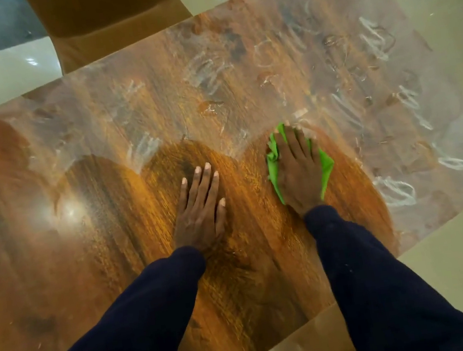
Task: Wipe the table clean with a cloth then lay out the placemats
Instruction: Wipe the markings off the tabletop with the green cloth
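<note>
item: green cloth [326,166], bunched flat under right hand [298,172], right of table [102,199] centre, at the border between clear wood and white smears [374,36]. fingers straight, close together, pressing down, likely to scrub. long axis ran along the hand, pointing to the far edge. left hand [199,209]: fingers straight, slightly spread, flat on wood, probably bracing. placemats: none seen.

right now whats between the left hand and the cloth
Head view shows only bare table, no object; the left hand lies flat, apart from the cloth under the right hand.
</note>
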The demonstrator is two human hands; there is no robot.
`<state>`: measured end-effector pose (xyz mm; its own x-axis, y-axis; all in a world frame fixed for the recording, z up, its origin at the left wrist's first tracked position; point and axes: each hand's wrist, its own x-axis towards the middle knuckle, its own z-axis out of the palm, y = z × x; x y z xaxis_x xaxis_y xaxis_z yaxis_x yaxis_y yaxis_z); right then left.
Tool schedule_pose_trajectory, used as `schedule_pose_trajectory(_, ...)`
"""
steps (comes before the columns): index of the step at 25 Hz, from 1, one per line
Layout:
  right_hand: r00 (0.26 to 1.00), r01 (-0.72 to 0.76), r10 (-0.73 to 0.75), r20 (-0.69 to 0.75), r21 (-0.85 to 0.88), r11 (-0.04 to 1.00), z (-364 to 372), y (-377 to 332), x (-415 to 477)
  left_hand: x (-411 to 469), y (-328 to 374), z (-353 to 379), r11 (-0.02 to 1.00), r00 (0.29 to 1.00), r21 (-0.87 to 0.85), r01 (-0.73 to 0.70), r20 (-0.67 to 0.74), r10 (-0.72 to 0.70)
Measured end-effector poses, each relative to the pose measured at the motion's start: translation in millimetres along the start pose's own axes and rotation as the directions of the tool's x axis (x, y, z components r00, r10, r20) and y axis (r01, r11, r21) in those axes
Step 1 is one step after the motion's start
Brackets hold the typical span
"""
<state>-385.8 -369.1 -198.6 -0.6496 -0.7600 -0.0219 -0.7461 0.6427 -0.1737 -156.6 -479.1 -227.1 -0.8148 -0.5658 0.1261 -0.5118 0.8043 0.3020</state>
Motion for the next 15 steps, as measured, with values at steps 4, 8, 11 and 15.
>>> schedule_pose_trajectory(4,0.993,0.117,-0.117,0.010,0.007,0.993,14.5,-64.0,14.7,-0.8,1.1,-0.9,0.999,1.000,-0.021,0.024,0.003,-0.024)
schedule_pose_trajectory(8,0.895,0.433,-0.431,0.112,0.014,0.901,11.0,-48.6,-35.8,0.2,0.6,-0.3,0.999,1.000,-0.044,0.025,-0.004,-0.025)
schedule_pose_trajectory(11,0.888,0.446,-0.441,0.133,-0.011,0.895,-0.9,1.8,-64.9,0.4,0.6,-1.3,0.997,0.999,-0.062,0.041,0.005,-0.041)
schedule_pose_trajectory(15,0.999,0.020,-0.020,0.036,-0.015,1.000,-4.9,19.0,-29.1,0.8,1.4,-2.7,0.997,0.999,-0.063,0.050,0.024,-0.049)
